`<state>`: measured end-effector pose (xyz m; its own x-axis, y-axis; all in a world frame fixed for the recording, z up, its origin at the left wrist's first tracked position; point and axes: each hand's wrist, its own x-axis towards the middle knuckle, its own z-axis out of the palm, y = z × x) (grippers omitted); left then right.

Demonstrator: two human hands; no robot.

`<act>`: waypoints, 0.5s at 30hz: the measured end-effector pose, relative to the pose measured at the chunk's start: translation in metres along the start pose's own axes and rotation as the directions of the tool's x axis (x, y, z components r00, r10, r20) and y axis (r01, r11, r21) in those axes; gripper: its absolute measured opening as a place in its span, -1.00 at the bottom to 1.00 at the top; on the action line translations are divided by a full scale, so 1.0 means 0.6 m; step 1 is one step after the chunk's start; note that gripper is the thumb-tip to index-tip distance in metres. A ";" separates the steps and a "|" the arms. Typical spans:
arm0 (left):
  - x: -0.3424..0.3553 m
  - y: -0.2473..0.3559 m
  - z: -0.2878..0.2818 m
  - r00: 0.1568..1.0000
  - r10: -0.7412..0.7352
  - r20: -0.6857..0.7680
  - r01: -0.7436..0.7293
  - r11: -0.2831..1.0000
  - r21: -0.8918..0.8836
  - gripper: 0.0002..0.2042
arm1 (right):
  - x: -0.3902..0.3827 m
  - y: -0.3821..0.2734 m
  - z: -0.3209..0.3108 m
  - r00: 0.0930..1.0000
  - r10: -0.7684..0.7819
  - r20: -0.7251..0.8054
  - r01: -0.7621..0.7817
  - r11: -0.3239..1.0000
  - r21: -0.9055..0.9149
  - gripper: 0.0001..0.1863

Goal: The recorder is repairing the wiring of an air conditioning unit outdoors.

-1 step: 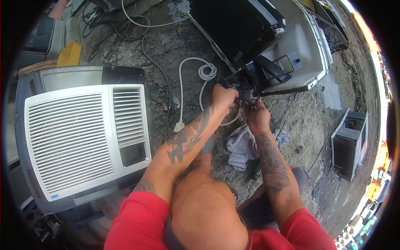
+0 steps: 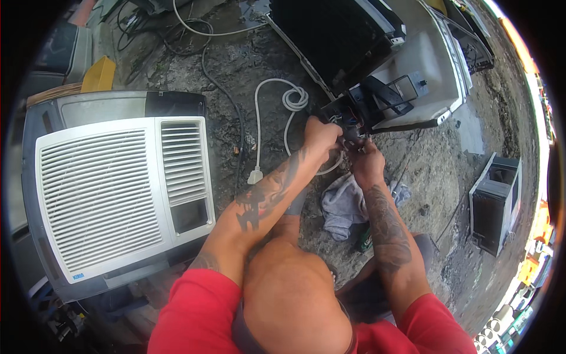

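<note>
Box [image 2: 356, 126], head view: it lies just ahead of both hands, at the near corner of the dark unit [image 2: 330, 47]. The left hand [image 2: 321, 137] reaches its left side, farther forward; the right hand [image 2: 368, 164] meets its near edge. The hands stand apart, fingers curled inward; whether either grips cannot be told. The box's long axis is unclear. Cord [image 2: 257, 135] lies left, cloth [image 2: 342, 206] nearer the body.
</note>
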<state>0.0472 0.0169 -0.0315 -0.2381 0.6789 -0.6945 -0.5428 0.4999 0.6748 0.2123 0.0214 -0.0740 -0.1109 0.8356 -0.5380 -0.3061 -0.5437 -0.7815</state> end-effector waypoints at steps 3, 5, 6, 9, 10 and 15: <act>0.007 -0.038 -0.001 0.958 0.248 -0.144 -0.213 0.951 0.222 -0.65 | -0.018 0.003 0.011 0.998 -0.049 0.046 0.053 0.993 -0.105 -0.75; 0.015 -0.010 -0.016 0.998 0.046 0.040 -0.045 0.999 -0.026 -0.70 | -0.017 -0.014 0.021 0.991 0.106 -0.079 -0.094 0.985 0.143 -0.74; 0.012 -0.006 0.002 1.000 0.008 -0.003 -0.008 1.000 -0.015 -0.72 | -0.008 -0.009 0.005 0.997 0.043 -0.070 -0.040 0.998 0.045 -0.73; 0.024 -0.030 0.011 0.966 0.192 -0.174 -0.153 0.965 0.215 -0.73 | -0.001 0.003 0.018 0.996 0.093 -0.008 -0.086 0.951 0.297 -0.73; 0.034 -0.031 -0.007 0.962 0.202 -0.186 -0.160 0.963 0.216 -0.73 | 0.000 0.009 0.029 0.995 0.095 0.008 -0.093 0.950 0.298 -0.73; 0.009 -0.017 -0.012 0.995 0.047 0.090 -0.041 0.997 -0.069 -0.58 | -0.001 0.013 0.012 0.981 0.100 -0.168 -0.100 0.995 0.009 -0.74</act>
<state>0.0458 0.0115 -0.0437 -0.1899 0.7474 -0.6366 -0.5871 0.4332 0.6838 0.2032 0.0172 -0.0774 0.0199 0.7520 -0.6589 -0.3021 -0.6237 -0.7209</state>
